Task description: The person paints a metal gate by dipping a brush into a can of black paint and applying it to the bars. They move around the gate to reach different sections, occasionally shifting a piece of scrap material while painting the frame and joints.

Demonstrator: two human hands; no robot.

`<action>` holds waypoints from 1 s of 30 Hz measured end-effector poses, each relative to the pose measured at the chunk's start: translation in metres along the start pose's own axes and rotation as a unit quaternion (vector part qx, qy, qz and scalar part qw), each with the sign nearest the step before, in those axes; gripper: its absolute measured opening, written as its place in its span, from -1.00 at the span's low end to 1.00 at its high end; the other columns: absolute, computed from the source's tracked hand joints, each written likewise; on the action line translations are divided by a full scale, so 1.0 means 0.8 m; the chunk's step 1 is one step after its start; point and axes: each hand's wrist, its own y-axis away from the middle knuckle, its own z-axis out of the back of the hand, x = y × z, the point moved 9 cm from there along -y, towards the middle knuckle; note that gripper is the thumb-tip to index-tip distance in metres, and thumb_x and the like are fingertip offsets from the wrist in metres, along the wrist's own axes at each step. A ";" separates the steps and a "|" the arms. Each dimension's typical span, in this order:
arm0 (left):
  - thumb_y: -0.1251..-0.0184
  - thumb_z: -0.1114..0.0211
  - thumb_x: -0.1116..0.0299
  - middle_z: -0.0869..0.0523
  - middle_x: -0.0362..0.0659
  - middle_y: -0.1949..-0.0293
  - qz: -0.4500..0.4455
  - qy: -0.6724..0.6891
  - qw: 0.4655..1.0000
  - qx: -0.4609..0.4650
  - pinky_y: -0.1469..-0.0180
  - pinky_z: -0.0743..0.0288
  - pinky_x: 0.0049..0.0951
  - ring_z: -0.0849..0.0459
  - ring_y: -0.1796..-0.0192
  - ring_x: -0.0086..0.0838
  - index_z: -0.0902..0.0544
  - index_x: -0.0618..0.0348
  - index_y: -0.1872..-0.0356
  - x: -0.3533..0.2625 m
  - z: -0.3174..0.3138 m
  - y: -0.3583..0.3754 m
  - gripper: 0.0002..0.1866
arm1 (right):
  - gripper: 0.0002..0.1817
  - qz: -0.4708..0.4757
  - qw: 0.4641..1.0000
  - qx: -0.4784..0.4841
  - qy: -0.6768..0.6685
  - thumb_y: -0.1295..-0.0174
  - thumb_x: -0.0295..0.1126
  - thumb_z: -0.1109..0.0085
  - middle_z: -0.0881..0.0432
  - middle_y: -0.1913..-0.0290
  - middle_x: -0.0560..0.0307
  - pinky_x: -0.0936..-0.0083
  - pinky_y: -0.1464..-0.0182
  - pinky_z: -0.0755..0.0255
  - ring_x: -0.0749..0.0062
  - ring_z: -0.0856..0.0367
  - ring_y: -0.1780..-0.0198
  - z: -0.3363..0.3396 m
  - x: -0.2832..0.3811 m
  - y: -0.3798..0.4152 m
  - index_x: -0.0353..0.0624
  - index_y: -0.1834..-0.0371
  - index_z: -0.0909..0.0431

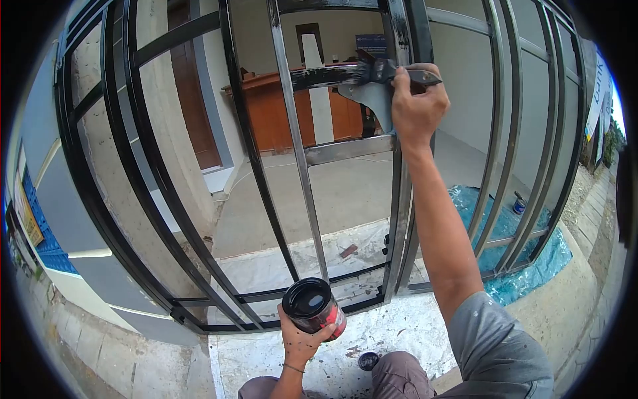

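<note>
Pale floor (332, 186) shows behind the metal gate (178, 40); the right hand (420, 106) is closed round the brush (381, 70), its bristles on the crossbar (325, 76), upper centre; light, even strokes along the metal should limit drips; the left hand (299, 342) grips the open-topped can (316, 320), lower centre; blue sheeting (555, 256) lies lower right.

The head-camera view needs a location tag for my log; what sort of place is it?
Probably a building's front entrance being painted: the metal gate is part black, part bare, the left hand holds an open can, and a wooden counter stands inside.
</note>
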 end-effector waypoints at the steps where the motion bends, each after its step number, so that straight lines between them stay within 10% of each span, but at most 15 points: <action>1: 0.12 -0.86 0.20 -0.62 0.02 -0.23 0.008 -0.017 1.000 -0.006 -0.35 -0.60 -0.25 -0.69 -0.27 -0.27 -0.29 0.25 -0.34 -0.003 0.002 0.003 0.06 | -0.90 0.001 1.000 0.000 0.000 -0.33 -0.49 -0.41 -0.76 0.45 0.08 0.47 0.28 -0.61 0.43 -0.76 0.44 0.008 -0.005 -0.003 -0.22 0.30 -0.65; 6: 0.12 -0.84 0.24 -0.60 0.00 -0.25 0.027 -0.012 0.999 -0.015 -0.37 -0.56 -0.24 -0.66 -0.27 -0.29 -0.28 0.23 -0.36 -0.006 0.009 0.009 0.06 | -0.81 0.271 0.951 0.018 0.149 -0.11 -0.62 -0.33 -0.60 0.27 0.00 0.26 0.24 -0.54 0.08 -0.63 0.26 -0.025 0.058 0.033 -0.15 0.23 -0.62; 11: 0.13 -0.84 0.27 -0.60 -0.01 -0.26 0.001 -0.005 0.998 -0.062 -0.39 -0.54 -0.23 -0.65 -0.30 -0.26 -0.27 0.24 -0.41 -0.011 0.015 0.001 0.09 | -0.73 0.270 0.956 0.113 0.039 -0.03 -0.66 -0.31 -0.54 0.27 0.03 0.19 0.25 -0.52 0.04 -0.58 0.25 -0.100 0.116 0.101 -0.11 0.21 -0.61; 18: 0.12 -0.83 0.24 -0.58 -0.03 -0.26 -0.017 0.005 0.997 -0.069 -0.42 -0.49 -0.24 -0.61 -0.31 -0.28 -0.29 0.22 -0.40 -0.024 0.015 0.005 0.08 | -0.91 -0.168 0.925 0.057 -0.335 -0.42 -0.52 -0.37 -0.80 0.40 0.20 0.62 0.30 -0.57 0.64 -0.76 0.38 -0.084 0.006 0.073 -0.25 0.25 -0.65; 23: 0.10 -0.82 0.24 -0.58 -0.04 -0.25 -0.015 0.008 0.998 -0.067 -0.41 -0.49 -0.25 -0.62 -0.30 -0.29 -0.29 0.21 -0.40 -0.019 0.014 0.010 0.06 | -0.92 0.061 0.991 0.090 -0.082 -0.34 -0.56 -0.38 -0.74 0.38 0.11 0.46 0.34 -0.56 0.41 -0.74 0.42 -0.029 0.019 0.020 -0.22 0.25 -0.63; 30: 0.10 -0.82 0.25 -0.59 -0.03 -0.24 -0.023 0.009 0.998 -0.065 -0.40 -0.51 -0.25 -0.62 -0.30 -0.29 -0.31 0.21 -0.38 -0.032 -0.006 0.008 0.03 | -0.79 0.353 0.903 0.133 0.204 -0.12 -0.59 -0.36 -0.61 0.19 0.05 0.28 0.30 -0.60 0.12 -0.62 0.17 -0.035 0.069 0.030 -0.09 0.21 -0.60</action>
